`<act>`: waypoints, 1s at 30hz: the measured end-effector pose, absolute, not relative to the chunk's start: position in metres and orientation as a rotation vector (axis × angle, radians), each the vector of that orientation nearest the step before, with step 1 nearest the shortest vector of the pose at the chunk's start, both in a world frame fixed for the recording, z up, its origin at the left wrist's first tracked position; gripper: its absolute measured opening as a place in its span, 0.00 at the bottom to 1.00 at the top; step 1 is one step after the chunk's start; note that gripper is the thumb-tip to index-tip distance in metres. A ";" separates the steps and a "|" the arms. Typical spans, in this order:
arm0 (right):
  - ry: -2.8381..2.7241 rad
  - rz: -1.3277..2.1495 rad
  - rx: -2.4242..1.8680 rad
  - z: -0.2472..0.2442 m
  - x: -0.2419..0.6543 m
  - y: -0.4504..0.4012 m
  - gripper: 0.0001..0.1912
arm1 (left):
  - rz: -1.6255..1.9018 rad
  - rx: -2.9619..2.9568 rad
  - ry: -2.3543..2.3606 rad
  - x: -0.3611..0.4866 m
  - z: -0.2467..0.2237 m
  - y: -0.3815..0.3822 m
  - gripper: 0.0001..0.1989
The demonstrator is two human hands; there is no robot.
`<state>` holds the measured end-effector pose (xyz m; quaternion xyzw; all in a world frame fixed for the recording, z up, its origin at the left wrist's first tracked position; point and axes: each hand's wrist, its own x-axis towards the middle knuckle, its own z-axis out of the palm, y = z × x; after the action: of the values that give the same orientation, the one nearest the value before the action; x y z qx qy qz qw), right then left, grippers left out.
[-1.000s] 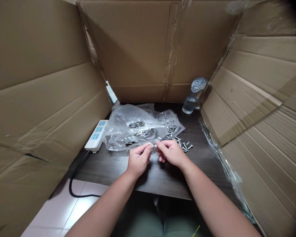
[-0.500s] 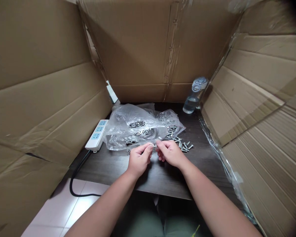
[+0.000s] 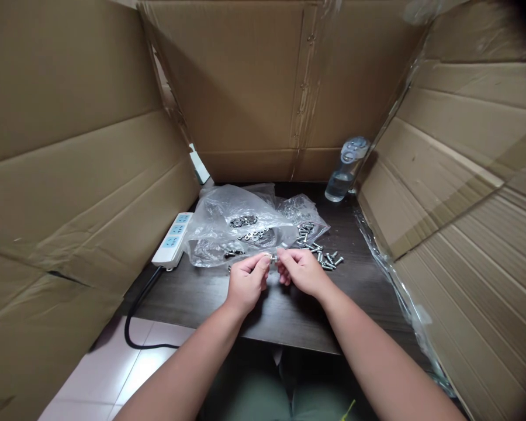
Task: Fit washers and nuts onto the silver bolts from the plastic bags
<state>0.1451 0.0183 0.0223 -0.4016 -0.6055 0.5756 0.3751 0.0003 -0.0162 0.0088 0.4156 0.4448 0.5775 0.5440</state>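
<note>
Lap (image 3: 245, 386): greyish-green cloth below the near table edge.
Floor (image 3: 92, 374): pale, shiny tiles, showing at the near left.
Table (image 3: 193, 301): one dark wood-grain top, boxed in on three sides.
Left hand (image 3: 248, 282): bare, thumb and fingers pinched on one end of the fastener.
Right hand (image 3: 301, 272): bare, pinched likewise on the other end.
Fastener (image 3: 273, 258): one, small and metal, held above the table between the two hands; its long axis runs sideways, about level, from one hand to the other. Which end carries the head I can't make out from here.
Cord (image 3: 134, 321): one, black, curling over the table's left edge.
Power strip (image 3: 172, 241): one, white, three blue socket patches, lying aslant.
Loose bolts (image 3: 328, 261): more than ten, too jumbled to count, pointing every way beyond the right hand.
Washers (image 3: 256, 235): several pale rings, overlapping, by the large bag.
Plastic bags (image 3: 210, 213): at least two, clear and crumpled; a large one at left, a smaller one at right.
Bottle (image 3: 339, 184): one, clear, upright, partly filled, in the far right corner.
Cardboard walls (image 3: 245, 88): three, brown, creased, taped: left, back, right.
</note>
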 end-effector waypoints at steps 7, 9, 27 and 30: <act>-1.465 1.512 -0.841 0.028 0.148 0.014 0.17 | 1.361 0.893 0.991 0.001 0.014 -0.016 0.16; -1.477 1.497 -0.884 0.028 0.147 0.014 0.14 | 1.336 0.862 0.988 0.002 0.014 -0.016 0.16; -1.218 1.679 -0.859 0.036 0.144 0.015 0.17 | 1.254 1.192 1.146 0.004 0.015 -0.016 0.16; -1.243 1.655 -0.909 0.035 0.146 0.016 0.18 | 1.162 1.325 1.174 0.000 0.021 -0.014 0.14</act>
<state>0.1457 0.0165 0.0350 -0.3638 -0.4974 0.6623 0.4262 -0.0005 -0.0136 0.0211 0.5454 0.4833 0.4784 0.4900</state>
